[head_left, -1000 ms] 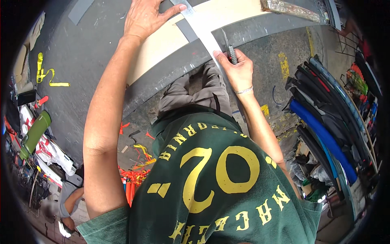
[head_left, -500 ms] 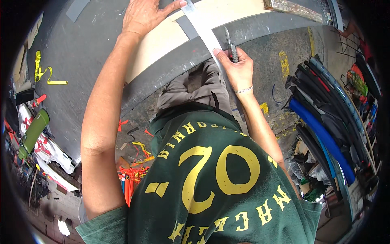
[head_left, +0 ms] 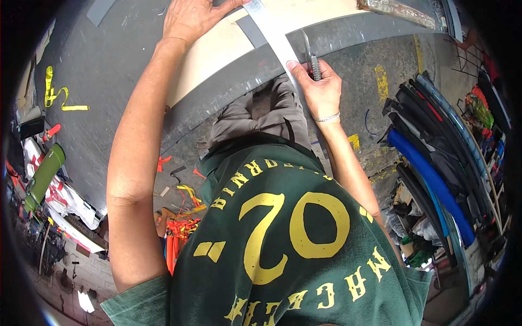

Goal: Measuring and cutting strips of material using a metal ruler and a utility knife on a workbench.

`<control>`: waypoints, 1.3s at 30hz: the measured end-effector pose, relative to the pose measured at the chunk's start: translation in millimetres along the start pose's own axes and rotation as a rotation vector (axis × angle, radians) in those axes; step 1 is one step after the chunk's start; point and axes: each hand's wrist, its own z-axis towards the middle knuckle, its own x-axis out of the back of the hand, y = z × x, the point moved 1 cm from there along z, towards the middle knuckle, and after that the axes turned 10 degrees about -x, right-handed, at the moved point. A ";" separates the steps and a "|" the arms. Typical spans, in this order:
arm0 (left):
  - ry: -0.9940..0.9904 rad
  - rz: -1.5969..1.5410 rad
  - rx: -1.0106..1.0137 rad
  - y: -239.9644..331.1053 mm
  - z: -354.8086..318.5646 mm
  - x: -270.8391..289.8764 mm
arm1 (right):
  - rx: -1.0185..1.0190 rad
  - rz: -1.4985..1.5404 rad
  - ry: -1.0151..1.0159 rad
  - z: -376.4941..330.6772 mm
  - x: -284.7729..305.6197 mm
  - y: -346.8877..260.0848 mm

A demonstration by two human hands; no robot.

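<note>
Shifted slightly upward in view, the right hand (head_left: 323, 92) grips a knife (head_left: 315, 66) beside a white strip (head_left: 277, 41); the cropped left hand's (head_left: 187, 19) grip is indeterminable.

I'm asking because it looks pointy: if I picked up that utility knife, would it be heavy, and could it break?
The utility knife would probably feel light, since it looks slim in the right hand. Its blade might bend or snap if pushed sideways, because it looks thin and sticks out past the fingers.
</note>
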 end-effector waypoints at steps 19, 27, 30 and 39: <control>-0.009 0.008 0.001 1.1 0.0 1.7 | 0.036 -0.037 0.016 0.3 -2.2 4.1; -0.015 0.007 -0.001 3.1 -0.1 2.5 | 0.058 -0.031 0.027 1.4 -3.2 8.2; -0.006 0.009 -0.007 2.7 0.0 2.4 | 0.067 -0.020 0.024 2.6 -3.0 9.5; -0.017 -0.001 0.007 2.8 -0.9 2.3 | 0.052 -0.038 0.023 2.4 -3.1 8.5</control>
